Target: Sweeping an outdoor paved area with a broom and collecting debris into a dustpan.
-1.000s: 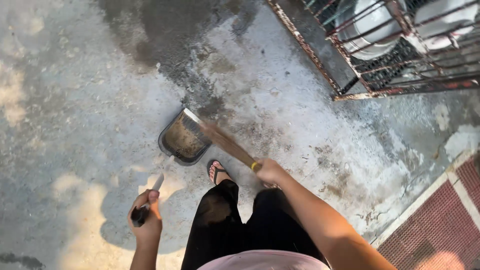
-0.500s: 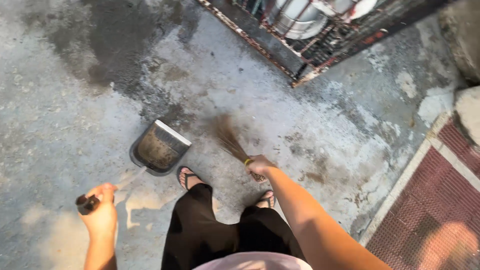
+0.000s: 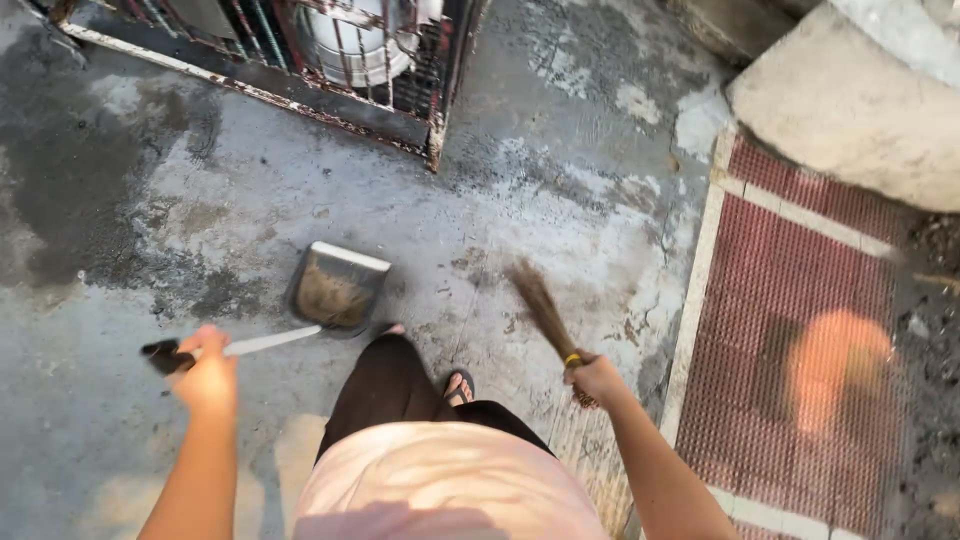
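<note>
Your left hand (image 3: 208,375) gripped the dustpan (image 3: 335,288), already holding dirt; your right hand (image 3: 596,379) clasped the broom (image 3: 541,305), lifted off the floor.

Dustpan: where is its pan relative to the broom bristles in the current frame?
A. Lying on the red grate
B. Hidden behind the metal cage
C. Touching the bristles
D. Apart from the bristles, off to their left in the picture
D. The dustpan, held by its long handle in the left hand, sits clear of the broom gripped by the right hand, with bare concrete floor between them.
</note>
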